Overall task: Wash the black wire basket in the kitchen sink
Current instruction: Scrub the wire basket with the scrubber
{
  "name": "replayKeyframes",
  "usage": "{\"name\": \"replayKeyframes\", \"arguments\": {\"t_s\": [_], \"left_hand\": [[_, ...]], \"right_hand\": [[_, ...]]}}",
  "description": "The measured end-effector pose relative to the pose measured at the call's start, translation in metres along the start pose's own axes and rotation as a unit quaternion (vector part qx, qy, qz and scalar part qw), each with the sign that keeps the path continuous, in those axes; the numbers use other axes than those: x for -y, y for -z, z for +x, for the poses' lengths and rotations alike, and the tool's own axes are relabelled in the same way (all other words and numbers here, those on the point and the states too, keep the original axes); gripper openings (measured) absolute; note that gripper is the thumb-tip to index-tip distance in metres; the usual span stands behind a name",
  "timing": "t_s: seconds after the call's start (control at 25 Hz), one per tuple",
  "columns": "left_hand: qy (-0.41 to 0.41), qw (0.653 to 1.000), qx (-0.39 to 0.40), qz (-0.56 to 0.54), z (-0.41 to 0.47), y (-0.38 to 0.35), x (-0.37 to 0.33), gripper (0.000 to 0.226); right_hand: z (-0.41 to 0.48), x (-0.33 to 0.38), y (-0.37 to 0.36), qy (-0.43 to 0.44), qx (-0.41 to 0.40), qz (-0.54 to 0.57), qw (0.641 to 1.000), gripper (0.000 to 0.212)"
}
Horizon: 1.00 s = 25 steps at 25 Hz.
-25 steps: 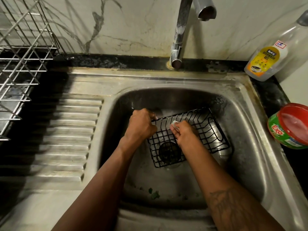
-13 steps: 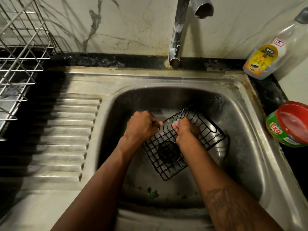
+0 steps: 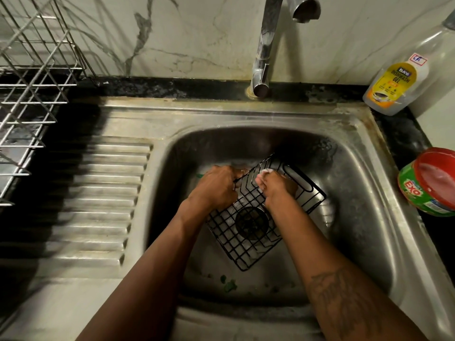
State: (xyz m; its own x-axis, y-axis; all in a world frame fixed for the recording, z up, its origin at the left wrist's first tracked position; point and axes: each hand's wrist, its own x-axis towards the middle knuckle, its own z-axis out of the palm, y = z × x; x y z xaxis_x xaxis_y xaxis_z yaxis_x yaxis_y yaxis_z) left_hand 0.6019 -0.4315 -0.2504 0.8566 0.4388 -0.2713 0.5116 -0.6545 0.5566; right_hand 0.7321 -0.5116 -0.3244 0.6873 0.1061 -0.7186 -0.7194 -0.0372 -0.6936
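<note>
Since the earlier frame, I've rotated the black wire basket (image 3: 261,217); left hand (image 3: 214,187) fists its rim, right hand (image 3: 277,184) pinches a pale scrubber (image 3: 264,172). Soapy wire could slip free.

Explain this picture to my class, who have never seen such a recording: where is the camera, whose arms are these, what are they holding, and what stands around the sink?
There is no machine here. A person wears a wide-angle camera on the head, looking down at their own bare arms. The left hand has closed its grip on an edge of the black wire basket, which sits tilted in the steel sink above the drain. The right hand presses a small pale scrubbing pad against the wires. No water shows at the tap. On the right stand a dishwash gel bottle and a green and red tub. A wire dish rack stands on the left, beside the ribbed drainboard.
</note>
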Motion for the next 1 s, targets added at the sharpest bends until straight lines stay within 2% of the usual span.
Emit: {"name": "replayKeyframes", "arguments": {"t_s": [0.12,0.16,0.28,0.36,0.44,0.56,0.64,0.8,0.88,1.0], "left_hand": [[0.007,1.0,-0.001,0.016,-0.001,0.003,-0.001,0.022],[0.008,1.0,-0.001,0.014,-0.002,0.004,-0.001,0.021],[0.003,1.0,0.007,0.004,-0.003,0.003,-0.002,0.025],[0.002,1.0,0.009,0.003,-0.003,0.003,-0.002,0.023],[0.005,1.0,0.005,0.004,-0.002,0.004,-0.002,0.022],[0.014,1.0,0.001,0.001,-0.002,0.003,0.0,0.019],[0.015,1.0,-0.001,0.003,-0.001,0.002,0.001,0.018],[0.015,1.0,-0.002,0.0,0.003,0.0,0.008,0.023],[0.019,1.0,-0.002,-0.014,0.006,-0.002,0.012,0.025],[0.026,0.999,-0.015,-0.023,0.01,-0.005,0.015,0.027]], "right_hand": [[-0.018,0.01,-0.008,0.099,-0.037,0.045,0.993,0.012],[-0.018,0.01,-0.007,0.109,-0.042,0.06,0.991,0.014],[-0.001,-0.004,0.001,0.043,-0.06,0.057,0.996,0.01],[0.002,-0.008,0.002,-0.004,-0.005,0.096,0.995,0.029],[-0.001,-0.003,0.002,-0.021,0.046,0.125,0.991,0.035],[-0.015,0.01,-0.002,0.062,-0.051,0.163,0.983,0.021],[-0.023,0.011,-0.008,0.094,-0.051,0.199,0.974,0.017],[-0.026,0.018,-0.015,0.178,-0.032,0.175,0.968,0.025],[-0.023,0.018,-0.015,0.225,-0.011,0.114,0.968,0.029],[-0.019,0.012,-0.014,0.274,-0.079,-0.029,0.958,0.028]]}}
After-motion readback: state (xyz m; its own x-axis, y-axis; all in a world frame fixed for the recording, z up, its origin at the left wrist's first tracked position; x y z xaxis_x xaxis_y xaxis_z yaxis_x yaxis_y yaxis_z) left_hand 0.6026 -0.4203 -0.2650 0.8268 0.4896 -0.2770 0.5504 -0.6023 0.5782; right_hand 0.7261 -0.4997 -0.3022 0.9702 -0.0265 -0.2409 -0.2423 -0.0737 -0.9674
